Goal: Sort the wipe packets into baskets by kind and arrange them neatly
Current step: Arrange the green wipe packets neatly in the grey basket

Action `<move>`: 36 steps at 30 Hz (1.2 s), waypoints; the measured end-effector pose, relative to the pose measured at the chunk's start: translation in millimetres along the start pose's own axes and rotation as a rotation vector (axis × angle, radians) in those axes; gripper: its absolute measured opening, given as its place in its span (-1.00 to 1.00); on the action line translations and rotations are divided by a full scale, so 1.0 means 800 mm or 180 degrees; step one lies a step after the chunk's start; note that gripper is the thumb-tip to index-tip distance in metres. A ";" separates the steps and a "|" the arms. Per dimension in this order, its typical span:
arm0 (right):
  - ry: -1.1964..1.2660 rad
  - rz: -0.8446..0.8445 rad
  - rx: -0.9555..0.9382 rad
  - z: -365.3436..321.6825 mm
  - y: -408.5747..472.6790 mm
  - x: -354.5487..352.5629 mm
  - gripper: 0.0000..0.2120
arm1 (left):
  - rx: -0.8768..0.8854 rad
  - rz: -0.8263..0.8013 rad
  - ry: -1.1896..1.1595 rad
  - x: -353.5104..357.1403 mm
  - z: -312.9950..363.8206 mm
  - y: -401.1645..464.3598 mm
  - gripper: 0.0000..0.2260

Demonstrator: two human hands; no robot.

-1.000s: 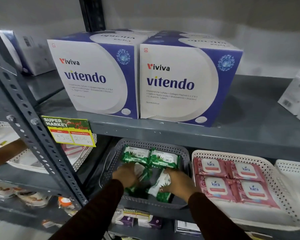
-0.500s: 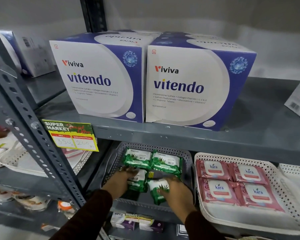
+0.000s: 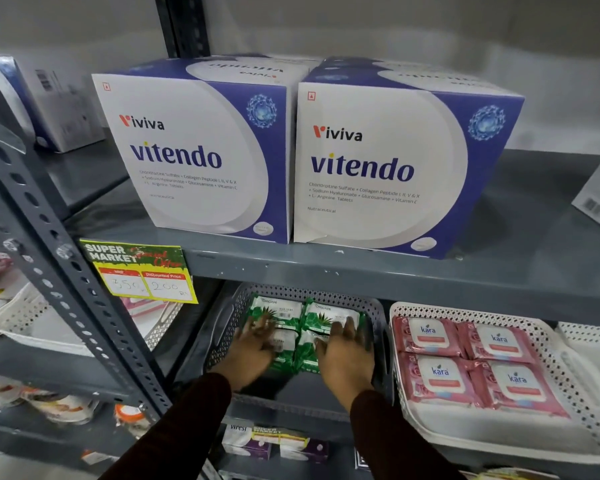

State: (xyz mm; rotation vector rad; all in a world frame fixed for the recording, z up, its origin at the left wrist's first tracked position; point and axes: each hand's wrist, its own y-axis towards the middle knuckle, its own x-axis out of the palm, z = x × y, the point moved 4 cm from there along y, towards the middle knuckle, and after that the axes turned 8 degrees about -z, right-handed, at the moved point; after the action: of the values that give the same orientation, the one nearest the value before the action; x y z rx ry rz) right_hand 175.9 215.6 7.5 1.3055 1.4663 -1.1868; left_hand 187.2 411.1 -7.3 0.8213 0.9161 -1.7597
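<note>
While both hands, left hand [image 3: 253,351] and right hand [image 3: 343,355], press spread and flat on the green packets [image 3: 329,318], they square them toward twelve o'clock in the grey basket [image 3: 378,306].

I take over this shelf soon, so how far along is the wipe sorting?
Done: four pink packets lie two by two in the white basket. In hand: left hand and right hand press flat on green packets in the grey basket. Left: squaring the front green pair.
</note>
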 end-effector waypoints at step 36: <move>0.0072 -0.1087 0.0133 0.426 -0.052 -0.046 -0.42 | 0.0351 -0.0399 0.1191 0.223 0.367 0.080 -0.43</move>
State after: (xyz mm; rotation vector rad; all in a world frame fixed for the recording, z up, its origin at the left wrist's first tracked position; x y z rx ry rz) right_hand 135.5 -125.6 -25.4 1.1264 1.7374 -1.4296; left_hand 153.5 63.9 -27.4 1.2157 1.1414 -1.8089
